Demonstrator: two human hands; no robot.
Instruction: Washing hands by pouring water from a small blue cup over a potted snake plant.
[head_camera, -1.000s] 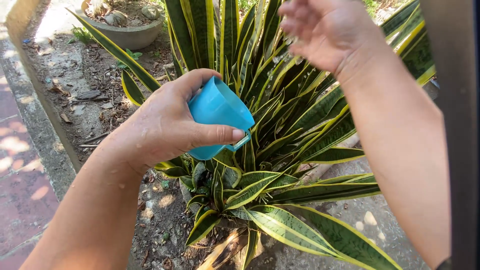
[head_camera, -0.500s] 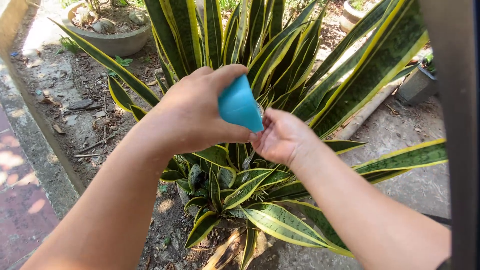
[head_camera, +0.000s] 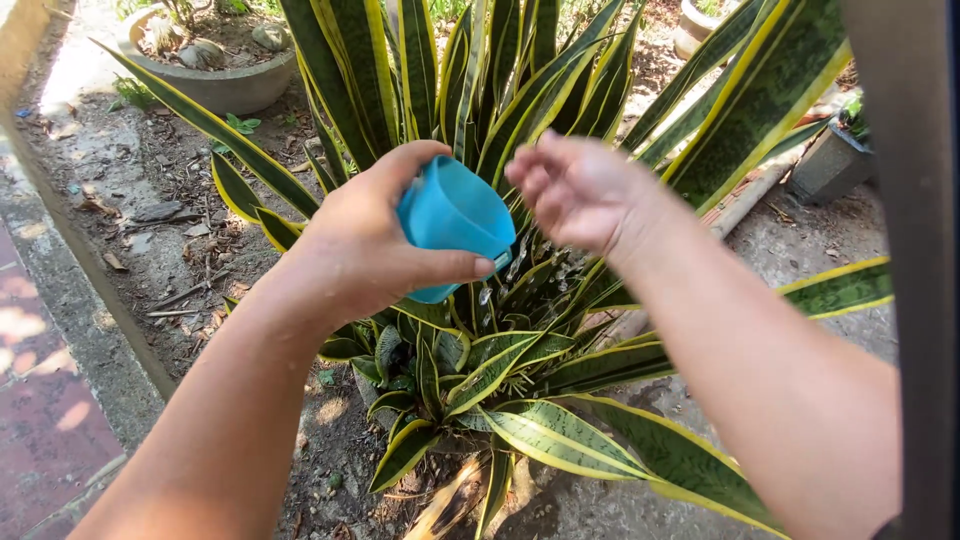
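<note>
Blue cup (head_camera: 452, 222) in left hand (head_camera: 365, 245)

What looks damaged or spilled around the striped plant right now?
One dried, brown-yellow leaf lies limp at the base of the green, yellow-edged plant. Water drops fall between the tipped blue plastic cup in the left hand and the blurred right hand.

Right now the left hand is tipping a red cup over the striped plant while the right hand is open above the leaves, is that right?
Not quite: the cup is blue, not red, as the head view shows. The left hand tips it over the striped plant, and the right hand is open above the leaves.
</note>
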